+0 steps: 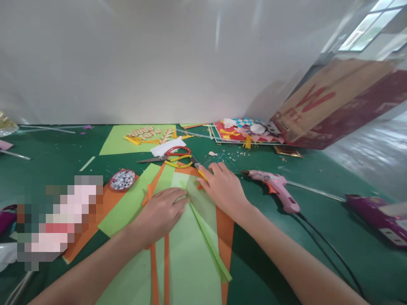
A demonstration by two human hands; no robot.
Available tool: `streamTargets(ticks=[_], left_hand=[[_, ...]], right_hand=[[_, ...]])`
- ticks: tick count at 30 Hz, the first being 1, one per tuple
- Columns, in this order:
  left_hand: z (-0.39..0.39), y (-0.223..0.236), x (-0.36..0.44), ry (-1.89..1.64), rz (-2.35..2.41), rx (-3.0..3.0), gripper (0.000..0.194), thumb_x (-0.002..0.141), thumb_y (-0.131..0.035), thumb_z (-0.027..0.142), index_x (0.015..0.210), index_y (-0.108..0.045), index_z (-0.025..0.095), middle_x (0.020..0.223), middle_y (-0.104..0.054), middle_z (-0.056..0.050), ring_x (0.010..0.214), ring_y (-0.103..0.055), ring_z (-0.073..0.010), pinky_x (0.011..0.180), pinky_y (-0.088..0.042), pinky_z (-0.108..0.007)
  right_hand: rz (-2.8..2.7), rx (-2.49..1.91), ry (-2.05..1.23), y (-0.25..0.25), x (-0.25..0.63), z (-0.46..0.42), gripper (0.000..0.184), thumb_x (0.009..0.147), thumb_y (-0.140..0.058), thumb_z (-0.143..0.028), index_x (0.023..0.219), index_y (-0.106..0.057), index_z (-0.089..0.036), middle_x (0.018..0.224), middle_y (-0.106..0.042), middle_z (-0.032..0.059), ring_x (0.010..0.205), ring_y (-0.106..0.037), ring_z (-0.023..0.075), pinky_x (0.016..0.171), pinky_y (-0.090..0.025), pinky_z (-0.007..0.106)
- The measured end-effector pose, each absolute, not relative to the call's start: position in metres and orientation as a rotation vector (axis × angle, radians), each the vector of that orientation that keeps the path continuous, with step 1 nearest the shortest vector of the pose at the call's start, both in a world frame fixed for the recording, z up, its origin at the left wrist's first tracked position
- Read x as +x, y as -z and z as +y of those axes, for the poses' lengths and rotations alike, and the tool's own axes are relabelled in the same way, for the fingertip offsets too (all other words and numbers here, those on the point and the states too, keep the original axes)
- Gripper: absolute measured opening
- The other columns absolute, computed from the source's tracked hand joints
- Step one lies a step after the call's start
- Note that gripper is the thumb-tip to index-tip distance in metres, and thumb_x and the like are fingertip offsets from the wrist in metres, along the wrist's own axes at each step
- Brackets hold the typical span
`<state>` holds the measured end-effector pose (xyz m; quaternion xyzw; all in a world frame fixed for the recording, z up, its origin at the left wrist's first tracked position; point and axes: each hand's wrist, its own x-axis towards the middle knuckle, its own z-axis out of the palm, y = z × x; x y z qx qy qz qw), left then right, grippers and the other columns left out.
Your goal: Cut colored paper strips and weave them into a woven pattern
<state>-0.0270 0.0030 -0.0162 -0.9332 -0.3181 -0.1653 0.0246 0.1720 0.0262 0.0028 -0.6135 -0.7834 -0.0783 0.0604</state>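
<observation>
My left hand point(167, 207) rests over light green paper point(190, 262). Its fingertips are pinched at the upper end of a narrow bright green paper strip point(210, 245), which slants down to the right. Orange paper strips point(154, 271) run beneath this hand. My right hand point(224, 186) is at the paper's upper right, its fingers curled and thumb lowered. Between thumb and forefinger shows a small yellow-handled tool with a grey end point(196, 165), partly hidden; its kind is unclear. Just left of it lie scissors point(165, 158) with red and yellow handles.
A pink glue gun point(273, 186) lies right, its cord trailing forward. Beyond it is a purple power strip point(378, 216). A round dish of small pale pieces point(122, 181) sits left, near a blurred-out pink object point(66, 216). A paper bag point(333, 97) leans at back right against the pale partition point(159, 63).
</observation>
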Motion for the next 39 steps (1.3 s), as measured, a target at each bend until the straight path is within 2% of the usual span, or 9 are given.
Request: streamTargets(ticks=[3,6,10,12,15,22,30,33,39], left_hand=[[0.003,0.014,-0.025,0.618,-0.902,-2.894,0.035,0.097,-0.035,0.017,0.104,-0.068,0.012,0.105,-0.072,-0.012,0.102,-0.067,-0.0225,0.089,-0.057,-0.038],[0.002,0.011,-0.023,0.681,-0.816,-2.923,0.037,0.098,-0.033,0.016,0.094,-0.069,0.012,0.096,-0.074,-0.011,0.092,-0.069,-0.0204,0.082,-0.058,-0.034],[0.001,0.010,-0.023,0.657,-0.812,-2.987,0.034,0.097,-0.035,0.015,0.094,-0.068,0.013,0.096,-0.073,-0.010,0.093,-0.068,-0.0201,0.083,-0.056,-0.033],[0.001,0.011,-0.024,0.634,-0.829,-3.004,0.030,0.096,-0.038,0.015,0.096,-0.068,0.013,0.098,-0.073,-0.010,0.093,-0.068,-0.0201,0.084,-0.056,-0.032],[0.002,0.013,-0.024,0.629,-0.826,-3.018,0.028,0.095,-0.040,0.016,0.096,-0.068,0.014,0.098,-0.072,-0.009,0.093,-0.068,-0.0200,0.084,-0.055,-0.031],[0.003,0.013,-0.023,0.653,-0.822,-3.015,0.029,0.095,-0.040,0.015,0.089,-0.068,0.014,0.093,-0.072,-0.008,0.089,-0.067,-0.0196,0.080,-0.054,-0.031],[0.005,0.014,-0.022,0.631,-0.842,-3.032,0.031,0.096,-0.039,0.016,0.087,-0.068,0.015,0.092,-0.072,-0.009,0.090,-0.067,-0.0204,0.080,-0.054,-0.033],[0.005,0.016,-0.022,0.617,-0.863,-3.037,0.030,0.096,-0.040,0.018,0.089,-0.069,0.016,0.094,-0.072,-0.008,0.090,-0.067,-0.0197,0.079,-0.054,-0.032],[0.006,0.016,-0.022,0.648,-0.827,-3.050,0.032,0.096,-0.038,0.017,0.087,-0.069,0.015,0.094,-0.073,-0.009,0.089,-0.067,-0.0199,0.079,-0.055,-0.033]], right_hand=[[-2.335,-1.578,0.169,0.006,0.173,0.021,0.034,0.093,-0.047,-0.024,0.117,-0.066,-0.011,0.103,-0.065,0.0161,0.100,-0.056,0.0281,0.084,-0.051,0.042],[-2.338,-1.389,0.065,0.016,0.168,0.019,0.028,0.091,-0.051,-0.024,0.108,-0.070,-0.012,0.110,-0.064,0.0172,0.110,-0.053,0.0303,0.092,-0.049,0.047],[-2.354,-1.360,0.038,0.026,0.159,0.024,0.033,0.088,-0.055,-0.026,0.115,-0.067,-0.011,0.128,-0.056,0.0203,0.133,-0.038,0.0365,0.109,-0.034,0.057],[-2.370,-1.367,0.014,0.028,0.155,0.027,0.033,0.088,-0.054,-0.026,0.115,-0.066,-0.010,0.131,-0.053,0.0208,0.136,-0.034,0.0378,0.111,-0.027,0.060],[-2.370,-1.340,-0.023,0.029,0.154,0.030,0.027,0.088,-0.052,-0.023,0.106,-0.068,-0.012,0.129,-0.054,0.0199,0.138,-0.032,0.0370,0.112,-0.023,0.063],[-2.274,-1.204,-0.146,0.034,0.155,0.030,0.012,0.084,-0.052,-0.015,0.089,-0.063,-0.017,0.112,-0.062,0.0127,0.133,-0.040,0.0325,0.111,-0.029,0.059],[-2.204,-1.152,-0.249,0.035,0.153,0.030,0.013,0.082,-0.050,-0.009,0.079,-0.058,-0.019,0.093,-0.064,0.0097,0.120,-0.049,0.0275,0.102,-0.041,0.046],[-2.198,-1.142,-0.254,0.035,0.153,0.030,0.016,0.079,-0.050,-0.005,0.076,-0.057,-0.019,0.090,-0.065,0.0091,0.116,-0.050,0.0267,0.100,-0.041,0.042],[-2.163,-1.205,-0.277,0.026,0.153,0.027,0.014,0.080,-0.051,-0.009,0.072,-0.055,-0.020,0.080,-0.065,0.0073,0.090,-0.058,0.0232,0.080,-0.047,0.037]])
